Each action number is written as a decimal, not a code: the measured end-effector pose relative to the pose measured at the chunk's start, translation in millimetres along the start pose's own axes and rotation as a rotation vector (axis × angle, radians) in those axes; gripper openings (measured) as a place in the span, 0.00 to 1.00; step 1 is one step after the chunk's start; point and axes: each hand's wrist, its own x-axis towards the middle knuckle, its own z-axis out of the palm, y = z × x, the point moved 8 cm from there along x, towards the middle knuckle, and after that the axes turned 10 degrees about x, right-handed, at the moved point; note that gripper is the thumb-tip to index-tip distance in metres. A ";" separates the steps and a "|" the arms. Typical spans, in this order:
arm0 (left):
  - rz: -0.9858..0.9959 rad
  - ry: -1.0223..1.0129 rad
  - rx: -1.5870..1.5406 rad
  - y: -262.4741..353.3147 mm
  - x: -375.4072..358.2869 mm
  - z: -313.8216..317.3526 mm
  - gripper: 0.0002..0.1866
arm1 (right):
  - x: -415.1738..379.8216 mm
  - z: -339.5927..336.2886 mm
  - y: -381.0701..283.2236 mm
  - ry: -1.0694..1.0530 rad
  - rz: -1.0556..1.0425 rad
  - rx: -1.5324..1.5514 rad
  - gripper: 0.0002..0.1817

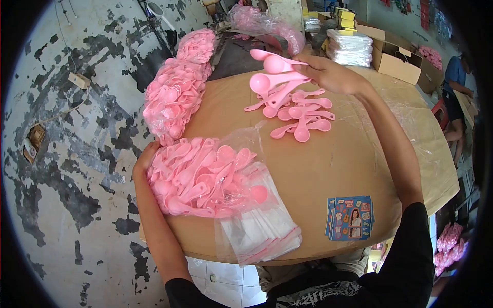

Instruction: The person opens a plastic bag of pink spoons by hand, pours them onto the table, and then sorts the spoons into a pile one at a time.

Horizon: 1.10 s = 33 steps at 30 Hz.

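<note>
My right hand (322, 73) is closed on the handles of several pink measuring spoons (276, 64), held over the far middle of the table. Below them lies a loose heap of the same pink spoons (304, 114). My left hand (146, 160) grips the left side of an opened clear plastic bag of pink spoons (192, 174), its fingertips partly hidden by the bag. Some spoons spill toward a stack of clear plastic sleeves (264, 220) at the near edge.
Full bags of pink spoons (174, 97) stand at the far left. Blue printed cards (350, 218) lie near right on the brown-covered table (328, 164). Packed plastic (350, 47) and an open cardboard box (398, 61) stand behind. Another person (454, 82) sits far right.
</note>
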 end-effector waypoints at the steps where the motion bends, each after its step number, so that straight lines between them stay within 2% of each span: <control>1: -0.008 0.007 0.011 0.1 -0.5 -0.9 0.34 | 4.0 1.3 5.9 0.046 -0.017 0.036 0.24; 3: -0.040 0.029 0.022 -0.7 -1.1 -2.5 0.35 | 10.7 6.1 14.2 0.134 -0.051 0.109 0.26; 6: -0.023 0.028 0.021 6.0 -6.0 0.4 0.36 | 7.7 11.6 21.6 0.143 0.130 0.182 0.27; 12: -0.031 0.051 0.049 -4.1 -0.4 -8.0 0.34 | 9.3 16.7 29.3 0.199 0.178 0.292 0.29; 15: -0.018 0.037 0.027 -7.8 4.0 -7.8 0.32 | 11.8 22.1 32.0 0.248 0.137 0.227 0.28; 21: -0.019 0.044 0.064 -12.8 7.8 -12.1 0.32 | 11.3 34.2 39.4 0.203 0.228 0.305 0.28; 33: -0.015 0.042 0.062 -4.1 3.3 -7.8 0.33 | 15.3 48.0 40.8 0.198 0.222 0.457 0.23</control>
